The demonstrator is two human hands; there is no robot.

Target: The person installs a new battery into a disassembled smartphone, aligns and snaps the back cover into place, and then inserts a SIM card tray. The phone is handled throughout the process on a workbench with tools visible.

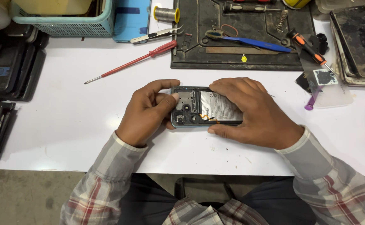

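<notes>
- An opened smartphone with its back cover off, a flat rectangular slab in a pale blue-grey frame (205,107), lies face down on the white, smooth table (65,121), near the front edge and right below the person.
- The left hand (147,112) grips the camera end: the thumb presses on the metal shield plate beside the round camera lenses, and the curled fingers wrap the frame's short edge.
- The right hand (253,112) lies flat over the other half, fingers close together and spread along the far long edge, thumb hooked under the near edge, palm covering much of the silvery foil-wrapped battery (218,107).
- The phone probably handles light and stiff, but with its innards bare it is fragile: the thin orange flex cable near the battery's lower corner and the lenses should not be pressed. The rigid frame edges look like the safest hold; the glossy frame may slip on the smooth table.
- Beyond the phone lie a red-handled slim screwdriver (132,62), metal tweezers (157,34) and a dark, worn rubber work mat (240,46) bearing a blue plastic pry tool (257,43).
- A turquoise plastic mesh basket (65,18) stands at the far left.
</notes>
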